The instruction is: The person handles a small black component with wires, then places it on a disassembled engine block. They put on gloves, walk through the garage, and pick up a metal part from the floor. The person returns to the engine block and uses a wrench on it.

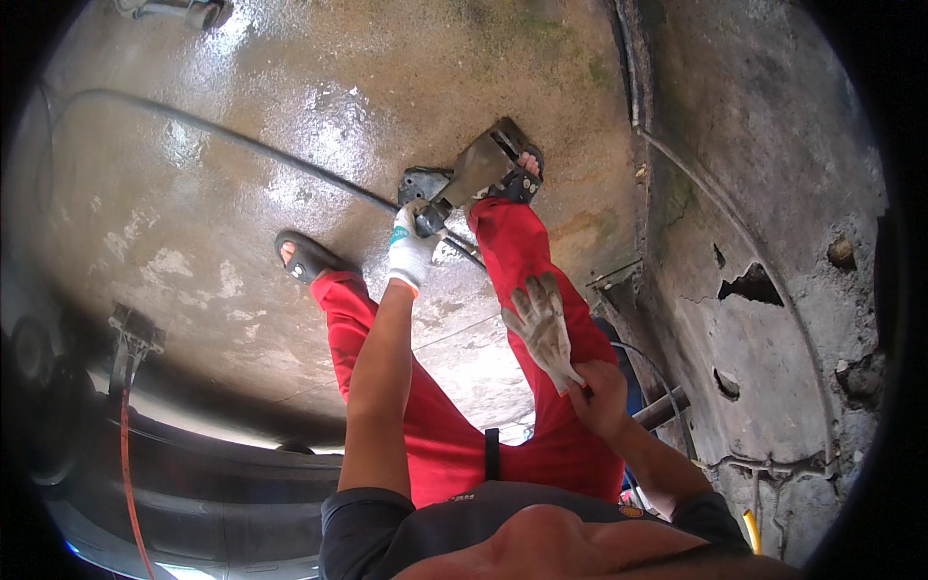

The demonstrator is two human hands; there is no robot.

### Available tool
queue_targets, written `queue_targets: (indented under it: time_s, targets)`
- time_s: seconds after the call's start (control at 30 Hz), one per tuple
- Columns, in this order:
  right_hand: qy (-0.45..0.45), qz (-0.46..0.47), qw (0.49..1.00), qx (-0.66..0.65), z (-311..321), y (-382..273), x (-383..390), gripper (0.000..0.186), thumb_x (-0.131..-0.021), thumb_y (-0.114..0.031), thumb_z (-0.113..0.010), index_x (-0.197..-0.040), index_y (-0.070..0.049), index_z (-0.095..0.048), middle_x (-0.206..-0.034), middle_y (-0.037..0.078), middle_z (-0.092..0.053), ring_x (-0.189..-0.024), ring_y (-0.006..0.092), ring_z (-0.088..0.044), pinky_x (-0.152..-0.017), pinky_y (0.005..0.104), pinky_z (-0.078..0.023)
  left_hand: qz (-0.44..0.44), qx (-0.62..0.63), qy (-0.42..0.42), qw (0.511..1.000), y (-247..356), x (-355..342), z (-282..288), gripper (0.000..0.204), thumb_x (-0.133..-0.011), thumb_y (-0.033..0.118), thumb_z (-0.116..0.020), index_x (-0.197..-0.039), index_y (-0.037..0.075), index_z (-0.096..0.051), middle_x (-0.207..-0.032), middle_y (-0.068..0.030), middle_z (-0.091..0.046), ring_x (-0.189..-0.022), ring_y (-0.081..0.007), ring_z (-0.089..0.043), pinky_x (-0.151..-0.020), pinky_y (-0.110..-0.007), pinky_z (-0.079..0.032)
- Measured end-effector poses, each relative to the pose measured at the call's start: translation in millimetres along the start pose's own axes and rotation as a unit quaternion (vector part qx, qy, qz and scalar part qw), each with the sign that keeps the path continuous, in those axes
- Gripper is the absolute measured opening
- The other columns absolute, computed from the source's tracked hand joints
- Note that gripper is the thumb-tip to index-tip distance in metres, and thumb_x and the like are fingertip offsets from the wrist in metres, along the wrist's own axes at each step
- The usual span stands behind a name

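Observation:
My left hand (416, 242), in a white glove, is closed on the dark part of a metal assembly (469, 174) where a long black bar (338, 182) crosses beneath it. The assembly has a flat bracket and a wide plate reaching to my right foot (522, 179). My bare right hand (594, 396) pinches the cuff of a dirty white glove (541, 329), which lies over my right thigh in the red trousers (512, 242).
A dark car body (213, 493) fills the lower left, beside a metal fitting (135, 333) with an orange hose. A cracked concrete wall (735, 222) with holes and pipes runs along the right. The floor (251, 77) is wet, with another metal piece (198, 14) at top left.

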State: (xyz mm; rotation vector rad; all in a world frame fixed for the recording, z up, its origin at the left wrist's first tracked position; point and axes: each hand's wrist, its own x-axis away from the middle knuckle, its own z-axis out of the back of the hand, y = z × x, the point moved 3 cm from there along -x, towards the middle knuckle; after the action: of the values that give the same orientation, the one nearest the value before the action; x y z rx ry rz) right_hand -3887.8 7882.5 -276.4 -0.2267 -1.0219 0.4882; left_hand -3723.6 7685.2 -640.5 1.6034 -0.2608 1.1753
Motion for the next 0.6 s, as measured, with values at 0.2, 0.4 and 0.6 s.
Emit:
queue_targets:
  time_s: [0.2,0.4,0.6]
  targets:
    - [0.004,0.017,1.000,0.010,-1.6,3.9,2.2,0.021,-0.076,-0.006,-0.074,-0.096,-0.004,-0.067,-0.080,0.012,-0.064,-0.070,0.0331,-0.062,-0.063,0.0446,-0.048,0.020,0.065,-0.005,0.998,-17.2,-0.1,-4.2,0.064,-0.075,0.003,-0.084,-0.133,0.005,-0.056,-0.123,-0.0121,-0.062,-0.114,-0.0219,-0.061,-0.099,-0.031,-0.049]
    - [0.002,-0.003,1.000,-0.001,0.0,2.0,0.7,0.015,-0.079,-0.005,-0.073,-0.093,-0.005,-0.068,-0.080,0.014,-0.065,-0.072,0.0357,-0.063,-0.065,0.0456,-0.048,0.021,0.055,-0.004,0.998,-24.3,1.8,-8.2,0.067,-0.075,0.005,-0.085,-0.135,0.003,-0.055,-0.121,-0.0128,-0.064,-0.113,-0.0220,-0.062,-0.100,-0.032,-0.049]
    - [0.003,0.013,1.000,0.005,-1.4,5.9,2.5,0.021,-0.076,-0.007,-0.075,-0.096,-0.004,-0.068,-0.080,0.011,-0.065,-0.071,0.0331,-0.062,-0.064,0.0445,-0.048,0.042,0.079,-0.016,0.996,-17.1,4.5,-8.5,0.066,-0.076,0.004,-0.085,-0.135,0.003,-0.055,-0.122,-0.0112,-0.065,-0.110,-0.0193,-0.063,-0.098,-0.030,-0.050]
